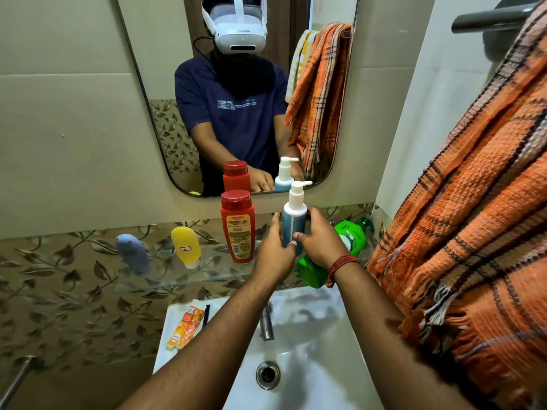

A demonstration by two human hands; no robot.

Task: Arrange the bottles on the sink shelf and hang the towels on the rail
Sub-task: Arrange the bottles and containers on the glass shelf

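Over the white sink (340,344), a person's left hand (273,255) and right hand (321,242) close together around an upright blue pump bottle (293,223) toward the glass shelf's (165,279) right end, beside a red bottle (238,229). The right hand grips it while the left steadies with straight fingers. A clean finish probably means seating it flat, clear of the tipped green bottle (350,236); an orange towel (473,202) hangs on the rail (488,17).

A single wide-angle head camera looks forward and down from standing height, close to the wall. The mirror (236,93) fills the upper middle of the frame and reflects the wearer facing it. The glass shelf (207,261) crosses the centre, and the sink (310,365) lies at the bottom middle, almost under the lens. Both forearms enter from the bottom edge. The towel (473,217) crowds the right edge, very near. Straight lines bow toward the frame edges.
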